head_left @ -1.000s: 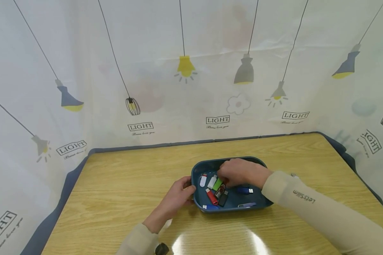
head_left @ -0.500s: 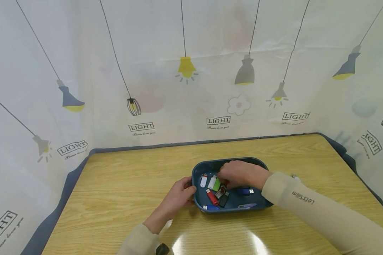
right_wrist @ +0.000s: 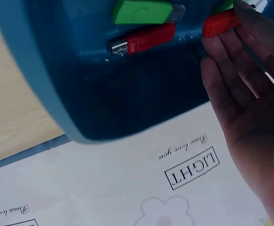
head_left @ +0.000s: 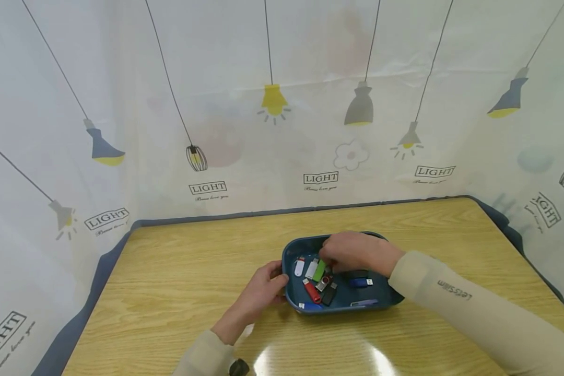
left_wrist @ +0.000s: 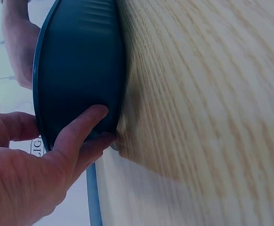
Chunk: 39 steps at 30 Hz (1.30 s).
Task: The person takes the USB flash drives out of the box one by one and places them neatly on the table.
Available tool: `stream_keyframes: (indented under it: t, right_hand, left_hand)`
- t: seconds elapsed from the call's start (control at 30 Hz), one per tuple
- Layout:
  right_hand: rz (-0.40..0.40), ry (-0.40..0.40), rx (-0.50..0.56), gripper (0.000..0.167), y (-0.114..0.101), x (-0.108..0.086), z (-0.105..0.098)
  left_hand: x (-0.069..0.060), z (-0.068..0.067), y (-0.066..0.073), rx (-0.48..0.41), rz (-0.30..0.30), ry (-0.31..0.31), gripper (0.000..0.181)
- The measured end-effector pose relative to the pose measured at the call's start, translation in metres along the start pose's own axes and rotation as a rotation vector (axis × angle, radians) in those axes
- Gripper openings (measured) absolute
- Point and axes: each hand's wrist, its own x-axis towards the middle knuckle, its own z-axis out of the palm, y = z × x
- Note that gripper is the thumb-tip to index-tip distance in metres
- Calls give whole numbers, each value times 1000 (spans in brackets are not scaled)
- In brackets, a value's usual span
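Observation:
A dark blue plastic tray (head_left: 385, 292) holds several USB flash drives, among them a green one (head_left: 319, 270), a red one (head_left: 312, 291) and a white one (head_left: 299, 267). My left hand (head_left: 260, 287) grips the tray's left end, thumb at the rim and fingers along the outer wall (left_wrist: 80, 61). Inside the tray, my right hand (head_left: 357, 251) pinches a red flash drive (right_wrist: 219, 23) between thumb and fingers. Nearby in the right wrist view lie a green drive (right_wrist: 141, 12) and another red drive (right_wrist: 148, 37). The right hand covers part of the tray's contents in the head view.
The tray stands on a wood-grain table (head_left: 192, 261). A white curtain (head_left: 282, 146) printed with lamps hangs behind and at both sides. A small dark round object (head_left: 238, 367) shows by the left sleeve (head_left: 204, 355).
My right hand and forearm have shifted slightly within the tray, and the sleeve now hides a small light object on the table at right. The left hand keeps its hold.

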Motion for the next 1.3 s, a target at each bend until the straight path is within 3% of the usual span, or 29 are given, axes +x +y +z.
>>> stream_keyframes:
  t: [0.23,0.47,0.97,1.3]
  right_hand:
    - [28,4,10,10,0,-10,-8]
    - [16,55,53,8,0,-23,-14]
    - [76,305,271,10,15,-67,-10]
    - [183,388,420,13,28,-98,0]
  left_hand:
    - [1,0,-1,-3,-9,-4,53]
    - [1,0,0,-7,-12,4,53]
    - [-1,1,2,1,-14,6,53]
    - [-2,2,3,-8,-17,3,54]
